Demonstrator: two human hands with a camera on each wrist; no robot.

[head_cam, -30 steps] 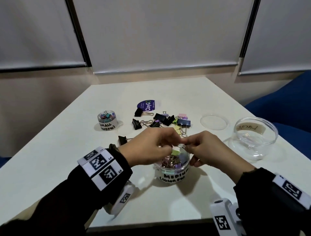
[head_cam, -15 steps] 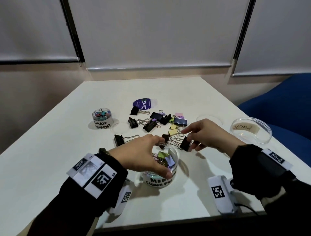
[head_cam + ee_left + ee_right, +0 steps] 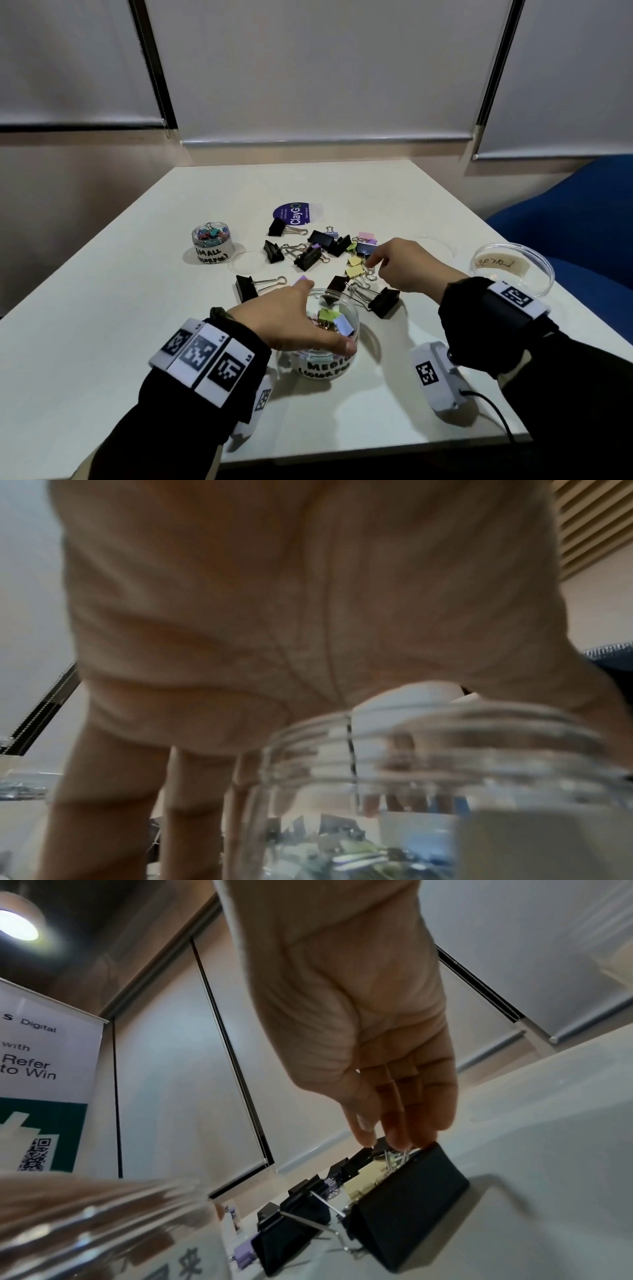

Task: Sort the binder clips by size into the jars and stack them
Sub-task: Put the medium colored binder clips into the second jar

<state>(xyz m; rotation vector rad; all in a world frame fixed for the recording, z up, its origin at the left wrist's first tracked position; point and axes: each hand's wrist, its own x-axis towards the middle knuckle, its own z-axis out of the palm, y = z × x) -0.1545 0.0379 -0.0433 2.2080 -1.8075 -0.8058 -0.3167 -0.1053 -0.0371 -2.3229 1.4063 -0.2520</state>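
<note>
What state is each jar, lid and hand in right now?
Medium jar: open, partly filled with coloured clips.
Small jar: open, filled with small clips.
Large jar: open, no clips visible inside.
Clear lid: off, flat on the table.
Left hand: holds the medium jar's rim.
Right hand: pinches a wire handle of the yellow clip.

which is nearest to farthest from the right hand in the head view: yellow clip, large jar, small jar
From the right hand:
1. yellow clip, just left of its fingertips.
2. large jar, off to the right.
3. small jar, far left.
</note>
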